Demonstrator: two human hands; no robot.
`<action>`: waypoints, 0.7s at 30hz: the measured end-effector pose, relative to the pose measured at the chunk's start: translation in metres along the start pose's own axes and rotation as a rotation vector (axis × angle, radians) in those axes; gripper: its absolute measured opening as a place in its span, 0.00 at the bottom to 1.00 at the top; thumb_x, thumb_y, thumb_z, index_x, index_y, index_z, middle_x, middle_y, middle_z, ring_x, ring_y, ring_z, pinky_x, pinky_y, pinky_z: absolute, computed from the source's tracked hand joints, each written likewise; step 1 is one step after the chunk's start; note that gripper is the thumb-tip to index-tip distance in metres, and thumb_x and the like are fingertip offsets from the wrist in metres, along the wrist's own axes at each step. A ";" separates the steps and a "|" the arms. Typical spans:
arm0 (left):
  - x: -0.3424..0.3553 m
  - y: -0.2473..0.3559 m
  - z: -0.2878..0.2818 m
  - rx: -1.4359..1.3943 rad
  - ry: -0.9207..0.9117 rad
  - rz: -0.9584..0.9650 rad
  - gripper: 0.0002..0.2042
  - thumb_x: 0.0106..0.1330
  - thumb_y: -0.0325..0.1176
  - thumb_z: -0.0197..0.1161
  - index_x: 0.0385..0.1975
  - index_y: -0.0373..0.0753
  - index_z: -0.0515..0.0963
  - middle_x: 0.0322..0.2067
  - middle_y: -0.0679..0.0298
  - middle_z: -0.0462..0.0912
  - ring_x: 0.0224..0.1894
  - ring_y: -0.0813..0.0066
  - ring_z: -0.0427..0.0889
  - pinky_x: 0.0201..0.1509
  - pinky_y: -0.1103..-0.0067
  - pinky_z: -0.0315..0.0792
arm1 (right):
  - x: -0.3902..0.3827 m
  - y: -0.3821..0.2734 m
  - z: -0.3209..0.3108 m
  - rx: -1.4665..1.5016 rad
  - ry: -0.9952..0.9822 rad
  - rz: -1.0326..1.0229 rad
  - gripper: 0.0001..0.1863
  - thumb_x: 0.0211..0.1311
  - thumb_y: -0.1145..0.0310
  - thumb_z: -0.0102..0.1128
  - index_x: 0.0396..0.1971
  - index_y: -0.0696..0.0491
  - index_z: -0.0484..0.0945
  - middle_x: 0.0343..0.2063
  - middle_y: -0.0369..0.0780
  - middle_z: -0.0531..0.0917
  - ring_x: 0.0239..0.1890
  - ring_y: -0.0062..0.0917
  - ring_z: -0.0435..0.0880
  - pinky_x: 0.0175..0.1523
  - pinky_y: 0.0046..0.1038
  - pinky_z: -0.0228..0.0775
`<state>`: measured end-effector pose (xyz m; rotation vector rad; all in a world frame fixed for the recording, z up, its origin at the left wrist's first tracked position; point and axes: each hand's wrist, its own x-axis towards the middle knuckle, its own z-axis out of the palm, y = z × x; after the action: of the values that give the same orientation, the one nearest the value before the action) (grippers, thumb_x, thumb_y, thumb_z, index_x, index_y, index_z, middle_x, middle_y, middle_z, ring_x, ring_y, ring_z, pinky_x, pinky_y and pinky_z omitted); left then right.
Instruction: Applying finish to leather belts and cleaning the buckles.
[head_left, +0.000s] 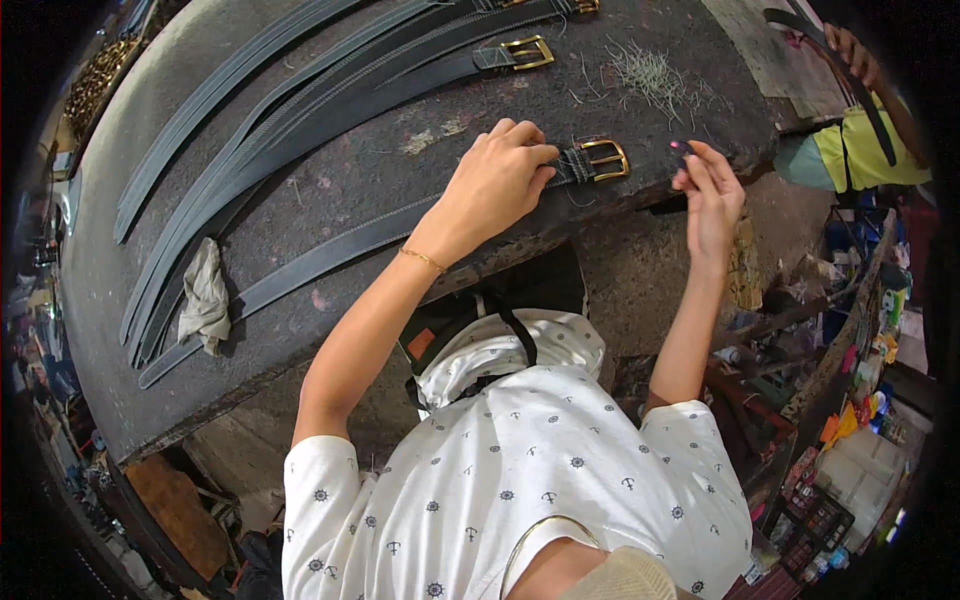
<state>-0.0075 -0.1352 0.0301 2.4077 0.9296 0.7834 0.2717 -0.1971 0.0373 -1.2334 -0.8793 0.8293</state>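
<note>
A dark belt (360, 236) with pale edge stitching and a gold buckle lies along the near side of the dark worktable (350, 180). My left hand (500, 172) presses down on it just left of the buckle, its fingers curled and closed on the strap. Right of the buckle and apart from it, my right hand (712, 195) is raised at the table's edge. Its fingertips pinch a small dark thing (682, 148) with a pink tip; its kind is too small to make out. Several more dark belts (330, 120) lie side by side farther back, some showing gold buckles.
A crumpled grey cloth (206, 298) rests on the belts at the left. Loose thread trimmings (655, 82) are heaped at the back right. Another person's hand (853, 55) holds a black strap at the far right. Clutter and bottles (838, 555) fill the lower right.
</note>
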 end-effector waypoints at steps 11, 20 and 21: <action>-0.013 0.023 0.028 0.088 0.105 -0.054 0.05 0.59 0.26 0.64 0.34 0.34 0.78 0.44 0.58 0.74 0.50 0.59 0.72 0.52 0.68 0.66 | -0.033 0.035 0.073 -0.266 -0.226 -0.251 0.05 0.55 0.82 0.63 0.32 0.61 0.80 0.30 0.34 0.79 0.30 0.14 0.73 0.35 0.18 0.66; -0.020 0.022 0.029 -0.001 0.147 -0.072 0.06 0.59 0.24 0.64 0.35 0.34 0.77 0.45 0.56 0.73 0.49 0.57 0.71 0.53 0.66 0.65 | -0.030 0.039 0.075 -0.425 -0.271 -0.490 0.07 0.45 0.84 0.64 0.27 0.60 0.80 0.25 0.37 0.80 0.27 0.21 0.75 0.32 0.22 0.68; -0.020 0.022 0.029 -0.004 0.142 -0.073 0.06 0.59 0.24 0.64 0.35 0.34 0.77 0.45 0.56 0.73 0.49 0.57 0.71 0.53 0.66 0.65 | -0.030 0.040 0.076 -0.428 -0.268 -0.495 0.07 0.45 0.84 0.65 0.26 0.60 0.80 0.25 0.38 0.81 0.27 0.22 0.76 0.32 0.23 0.69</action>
<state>0.0088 -0.1700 0.0143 2.3245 1.0628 0.9377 0.1885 -0.1863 0.0033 -1.2014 -1.5642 0.4173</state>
